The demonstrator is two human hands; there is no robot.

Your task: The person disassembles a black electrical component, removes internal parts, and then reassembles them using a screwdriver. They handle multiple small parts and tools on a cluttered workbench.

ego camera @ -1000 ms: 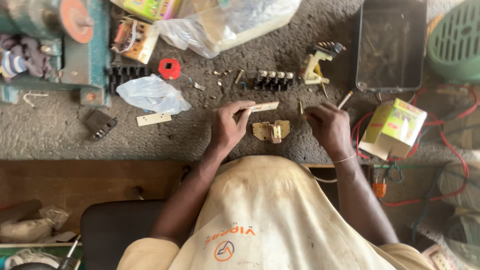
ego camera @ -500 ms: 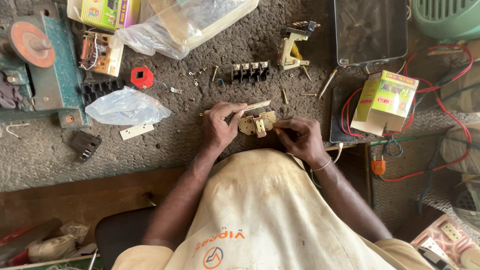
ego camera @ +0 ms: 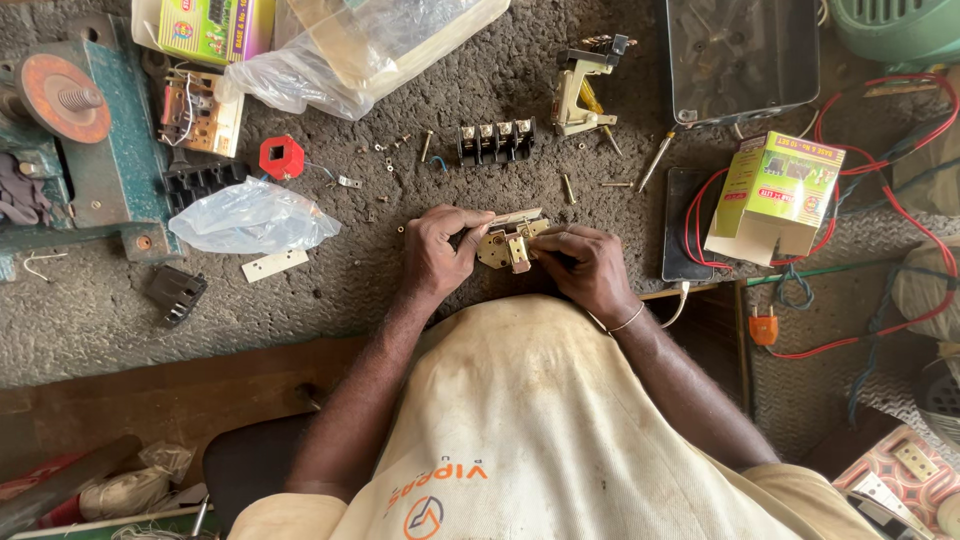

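Both hands hold one small brass switch part [ego camera: 505,246] over the rough grey mat [ego camera: 400,290].

Left hand [ego camera: 436,252] pinches its left side, right hand [ego camera: 588,264] grips its right side; a black terminal block [ego camera: 494,141] lies farther away, a clear plastic bag [ego camera: 250,216] at the left.

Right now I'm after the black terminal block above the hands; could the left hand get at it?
Probably yes. The left hand grips the brass part, so it must let go first; the terminal block lies just beyond it, only small screws between.
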